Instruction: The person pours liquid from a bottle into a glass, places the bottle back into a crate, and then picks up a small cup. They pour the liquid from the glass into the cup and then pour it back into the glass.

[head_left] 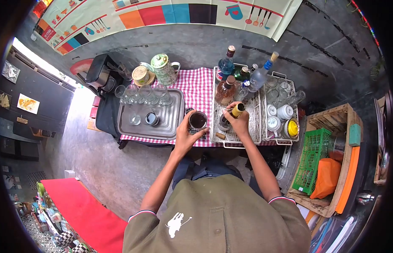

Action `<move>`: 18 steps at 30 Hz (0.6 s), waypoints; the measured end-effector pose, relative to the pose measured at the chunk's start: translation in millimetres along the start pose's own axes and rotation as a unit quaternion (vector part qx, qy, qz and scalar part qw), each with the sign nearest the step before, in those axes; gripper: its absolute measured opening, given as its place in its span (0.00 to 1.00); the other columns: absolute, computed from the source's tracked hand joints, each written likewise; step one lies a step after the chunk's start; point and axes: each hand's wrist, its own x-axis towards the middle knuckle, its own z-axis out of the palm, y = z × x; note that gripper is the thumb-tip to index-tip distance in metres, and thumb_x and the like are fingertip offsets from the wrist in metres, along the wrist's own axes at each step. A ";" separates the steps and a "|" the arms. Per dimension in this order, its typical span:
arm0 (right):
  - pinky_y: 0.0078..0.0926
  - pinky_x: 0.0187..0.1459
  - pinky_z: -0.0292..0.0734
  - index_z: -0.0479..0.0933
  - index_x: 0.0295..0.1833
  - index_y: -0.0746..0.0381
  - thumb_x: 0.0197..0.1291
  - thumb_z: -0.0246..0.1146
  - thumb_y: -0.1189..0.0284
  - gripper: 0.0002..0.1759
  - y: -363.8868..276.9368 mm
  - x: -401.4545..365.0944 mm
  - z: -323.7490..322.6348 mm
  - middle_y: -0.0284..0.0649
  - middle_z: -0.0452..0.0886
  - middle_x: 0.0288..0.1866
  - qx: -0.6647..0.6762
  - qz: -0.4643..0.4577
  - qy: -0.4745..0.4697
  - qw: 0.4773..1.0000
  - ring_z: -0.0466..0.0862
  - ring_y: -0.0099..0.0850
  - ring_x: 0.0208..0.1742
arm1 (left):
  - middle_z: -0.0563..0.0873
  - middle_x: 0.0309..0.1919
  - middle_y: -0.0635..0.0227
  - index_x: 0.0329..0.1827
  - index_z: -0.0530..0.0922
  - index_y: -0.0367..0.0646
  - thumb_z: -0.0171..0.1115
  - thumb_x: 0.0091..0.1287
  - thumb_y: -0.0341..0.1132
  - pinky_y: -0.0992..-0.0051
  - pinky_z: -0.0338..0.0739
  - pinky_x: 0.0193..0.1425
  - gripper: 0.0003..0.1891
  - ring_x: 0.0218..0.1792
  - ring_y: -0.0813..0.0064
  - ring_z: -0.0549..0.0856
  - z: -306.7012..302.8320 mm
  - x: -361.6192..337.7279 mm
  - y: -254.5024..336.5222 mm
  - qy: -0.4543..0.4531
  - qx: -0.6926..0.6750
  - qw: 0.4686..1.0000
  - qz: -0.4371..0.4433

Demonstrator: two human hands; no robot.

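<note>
My left hand (pixel 184 135) curves its fingers and thumb around a drinking glass (pixel 198 120) of dark liquid at the checkered cloth's front edge. My right hand (pixel 241 124) is closed around the neck of a dark bottle with a yellow foil top (pixel 236 111), in the white wire rack (pixel 243 143); its lower part is mostly hidden. A cork (pixel 220 136) lies in the rack below that hand. Left of my left hand, a metal tray (pixel 151 136) bears a small glass of dark liquid (pixel 151 118), an empty glass (pixel 135 120) and several clear glasses (pixel 146 93).
Several bottles (pixel 225 90) stand at the rack's back. A second rack (pixel 283 141) holds cups and glasses. Behind the tray are a patterned pitcher (pixel 164 71) and a coffee maker (pixel 101 74). A wooden crate (pixel 327 206) is at right, a red-topped surface (pixel 82 211) at lower left.
</note>
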 end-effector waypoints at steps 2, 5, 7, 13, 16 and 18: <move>0.26 0.47 0.80 0.76 0.48 0.63 0.57 0.75 0.73 0.17 4.9 -3.2 -0.2 0.37 0.86 0.41 -0.001 -0.015 0.005 1.000 0.85 0.24 0.42 | 0.84 0.57 0.58 0.70 0.69 0.32 0.78 0.56 0.25 0.70 0.80 0.64 0.38 0.58 0.73 0.84 0.5 -3.4 0.9 0.001 0.006 1.000 -0.003; 0.28 0.50 0.79 0.76 0.49 0.63 0.57 0.76 0.73 0.19 13.4 -8.0 -2.6 0.38 0.85 0.43 -0.005 -0.031 0.005 1.000 0.86 0.26 0.44 | 0.84 0.57 0.58 0.70 0.69 0.32 0.79 0.56 0.25 0.70 0.80 0.64 0.38 0.58 0.73 0.84 3.1 -9.1 -2.2 0.009 0.007 1.000 0.009; 0.36 0.55 0.77 0.76 0.54 0.62 0.54 0.77 0.67 0.25 11.9 -12.9 -4.6 0.42 0.85 0.46 -0.011 -0.033 0.012 0.999 0.86 0.36 0.50 | 0.84 0.57 0.58 0.70 0.69 0.32 0.79 0.56 0.25 0.70 0.80 0.64 0.38 0.58 0.73 0.84 1.8 -13.8 -4.8 0.007 0.019 1.000 0.008; 0.41 0.71 0.64 0.68 0.62 0.64 0.52 0.78 0.65 0.36 15.9 -43.6 -10.7 0.49 0.73 0.62 -0.020 -0.075 0.109 0.991 0.73 0.44 0.67 | 0.84 0.57 0.58 0.69 0.69 0.31 0.79 0.56 0.27 0.70 0.79 0.65 0.38 0.58 0.73 0.83 -4.0 -22.4 9.6 0.007 -0.002 1.000 0.002; 0.42 0.69 0.65 0.68 0.59 0.65 0.51 0.78 0.66 0.34 19.1 -63.2 -15.5 0.49 0.72 0.59 -0.027 -0.093 0.148 0.984 0.73 0.44 0.65 | 0.84 0.57 0.57 0.69 0.69 0.31 0.80 0.56 0.27 0.71 0.79 0.65 0.38 0.58 0.73 0.83 -7.8 -25.8 1.6 0.012 -0.002 1.000 -0.002; 0.42 0.67 0.66 0.68 0.57 0.65 0.51 0.78 0.67 0.33 13.9 -77.0 -20.5 0.49 0.72 0.58 -0.056 -0.091 0.151 0.983 0.73 0.44 0.63 | 0.84 0.56 0.58 0.70 0.69 0.31 0.80 0.56 0.28 0.71 0.79 0.64 0.39 0.57 0.73 0.84 -10.7 -29.1 -0.9 0.023 -0.003 1.000 -0.002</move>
